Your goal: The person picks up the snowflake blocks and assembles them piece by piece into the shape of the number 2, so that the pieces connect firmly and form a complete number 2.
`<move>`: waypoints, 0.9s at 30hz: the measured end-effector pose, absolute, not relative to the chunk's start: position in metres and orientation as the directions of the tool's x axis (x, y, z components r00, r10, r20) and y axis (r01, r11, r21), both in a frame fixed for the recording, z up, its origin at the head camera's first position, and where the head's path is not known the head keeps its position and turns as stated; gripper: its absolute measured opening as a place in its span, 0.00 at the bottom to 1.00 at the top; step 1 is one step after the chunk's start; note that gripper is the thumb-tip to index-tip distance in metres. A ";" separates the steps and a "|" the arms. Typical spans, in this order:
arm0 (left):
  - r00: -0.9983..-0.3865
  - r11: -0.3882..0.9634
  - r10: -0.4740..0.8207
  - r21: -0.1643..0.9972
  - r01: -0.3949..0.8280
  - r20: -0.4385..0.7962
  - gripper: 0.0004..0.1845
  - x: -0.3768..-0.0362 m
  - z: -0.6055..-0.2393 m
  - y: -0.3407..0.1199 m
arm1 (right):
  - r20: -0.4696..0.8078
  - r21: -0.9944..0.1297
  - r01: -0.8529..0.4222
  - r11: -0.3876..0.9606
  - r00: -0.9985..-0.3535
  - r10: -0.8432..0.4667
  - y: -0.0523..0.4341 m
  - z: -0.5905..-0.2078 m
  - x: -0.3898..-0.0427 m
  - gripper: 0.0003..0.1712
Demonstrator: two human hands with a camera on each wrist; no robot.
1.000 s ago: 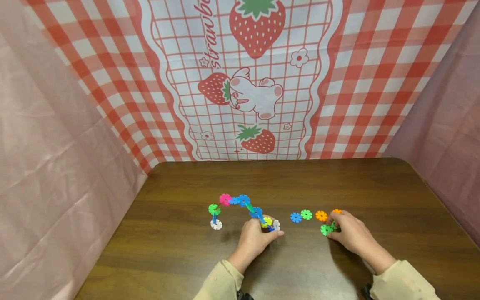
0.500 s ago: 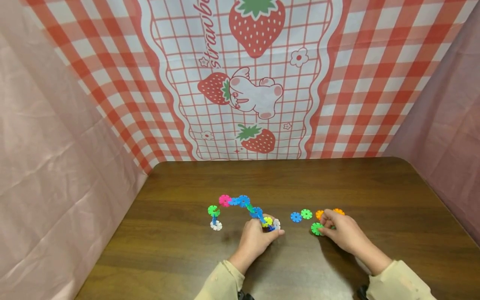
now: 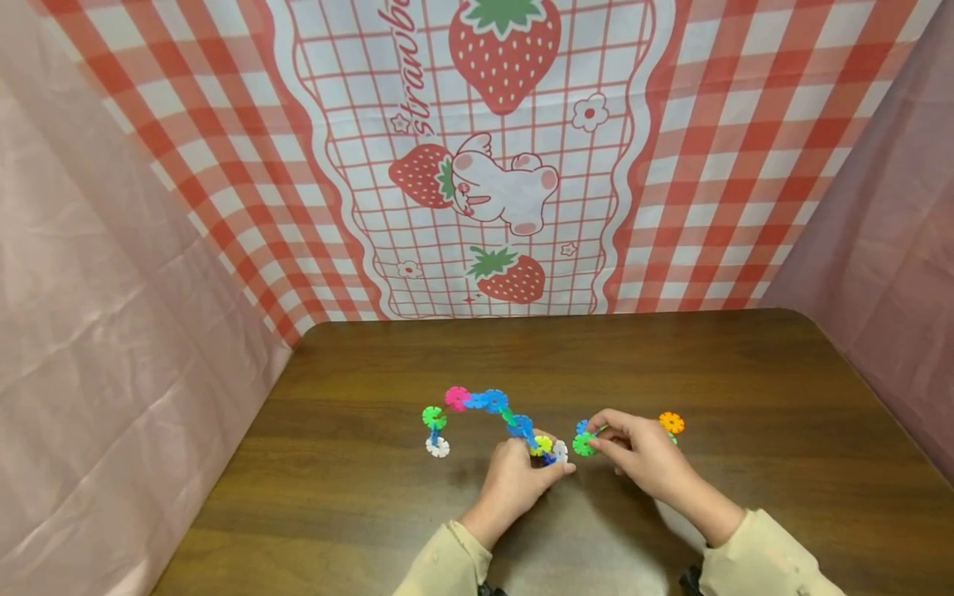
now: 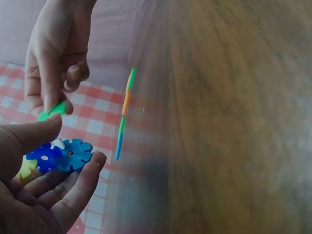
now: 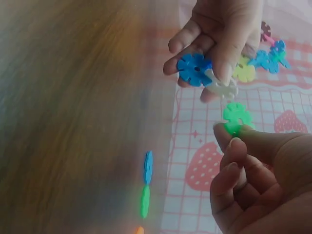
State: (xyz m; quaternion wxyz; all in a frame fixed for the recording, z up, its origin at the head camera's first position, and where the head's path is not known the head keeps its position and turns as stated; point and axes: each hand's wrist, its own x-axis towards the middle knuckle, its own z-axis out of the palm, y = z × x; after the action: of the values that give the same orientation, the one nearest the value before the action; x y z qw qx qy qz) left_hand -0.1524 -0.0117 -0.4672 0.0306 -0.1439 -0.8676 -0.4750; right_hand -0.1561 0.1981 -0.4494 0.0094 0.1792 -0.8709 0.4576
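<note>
My left hand [image 3: 516, 482] holds one end of a chain of notched plastic snowflake discs, near a yellow disc [image 3: 541, 446] and a white disc [image 3: 560, 452]. A dark blue disc [image 4: 45, 157] and a blue disc [image 4: 74, 155] also show at this end in the left wrist view. The chain curves away through a blue disc [image 3: 519, 426] and a pink disc [image 3: 458, 398] to a green disc [image 3: 434, 418] and a white end disc. My right hand [image 3: 656, 463] pinches a loose green snowflake disc [image 5: 237, 114] between thumb and fingertips, close to the white disc but apart from it.
On the brown table [image 3: 358, 513] lies an orange disc [image 3: 672, 423] beyond my right hand. A blue disc [image 5: 148, 168] and a green disc [image 5: 145, 201] lie side by side, mostly hidden in the head view. A checked strawberry cloth hangs at the back edge.
My right hand has moved left with the green disc, from near the orange discs to beside the chain's white disc. My left hand keeps its hold, almost in place.
</note>
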 end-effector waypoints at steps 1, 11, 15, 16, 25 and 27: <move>-0.957 0.506 0.224 0.817 0.276 0.184 0.12 -0.152 -0.467 -0.011 | 0.191 -0.791 -0.331 0.514 -0.933 -0.306 0.196 -0.449 -0.156 0.03; -0.953 0.502 0.246 0.819 0.279 0.174 0.13 -0.149 -0.467 -0.010 | 0.347 -0.706 -0.472 0.529 -0.881 -0.323 0.190 -0.449 -0.158 0.08; -0.956 0.508 0.244 0.819 0.268 0.161 0.14 -0.149 -0.468 -0.010 | 0.418 -0.625 -0.551 0.553 -0.835 -0.358 0.190 -0.449 -0.158 0.10; -0.957 0.514 0.243 0.815 0.267 0.160 0.14 -0.149 -0.468 -0.010 | 0.439 -0.604 -0.574 0.553 -0.819 -0.371 0.189 -0.450 -0.158 0.11; -0.965 0.535 0.221 0.810 0.240 0.140 0.17 -0.147 -0.468 -0.010 | 0.533 -0.486 -0.687 0.540 -0.723 -0.440 0.181 -0.451 -0.157 0.14; -0.965 0.541 0.219 0.805 0.243 0.144 0.18 -0.146 -0.469 -0.010 | 0.528 -0.487 -0.688 0.538 -0.723 -0.446 0.179 -0.451 -0.156 0.15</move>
State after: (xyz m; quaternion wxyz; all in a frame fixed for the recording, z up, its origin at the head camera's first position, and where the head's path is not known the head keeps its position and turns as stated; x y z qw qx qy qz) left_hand -0.1461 -0.0098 -0.4686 0.0128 -0.1317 -0.8778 -0.4605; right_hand -0.1564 0.1795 -0.4509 0.1729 0.3298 -0.8596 0.3497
